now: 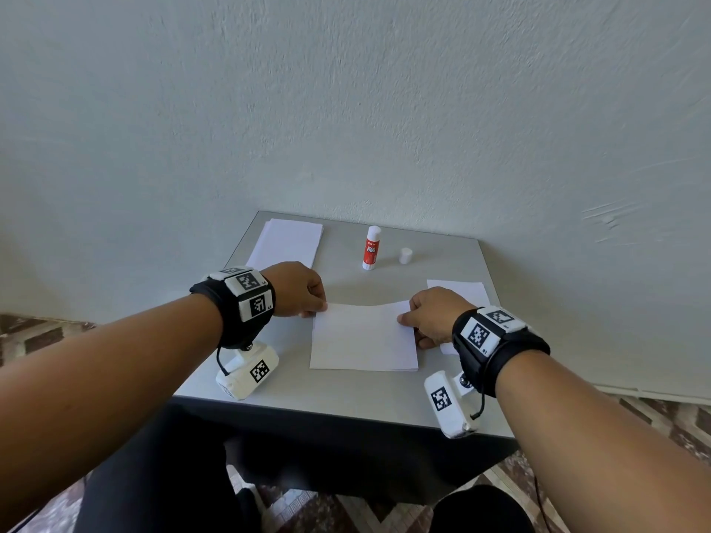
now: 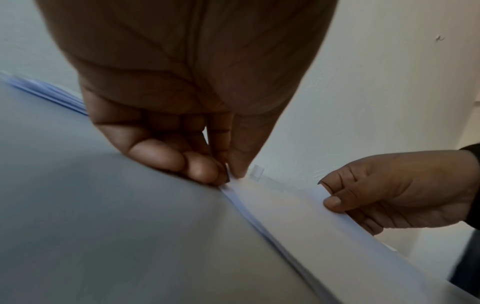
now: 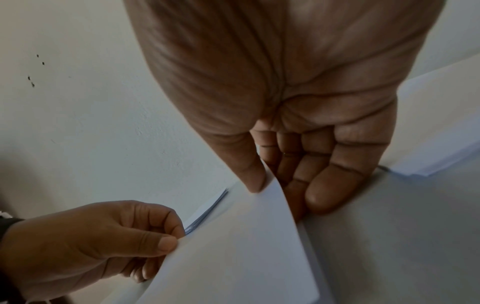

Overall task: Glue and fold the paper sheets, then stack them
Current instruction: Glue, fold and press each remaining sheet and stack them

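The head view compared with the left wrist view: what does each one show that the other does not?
Only the head view shows the glue stick standing upright, the folded paper behind the right hand, and both wristbands.

Only the left wrist view shows the left hand from the palm side, its thumb and fingertips pinching the sheet's corner.

Both show the sheet held at its two far corners, the loose cap, the paper stack and the grey table.
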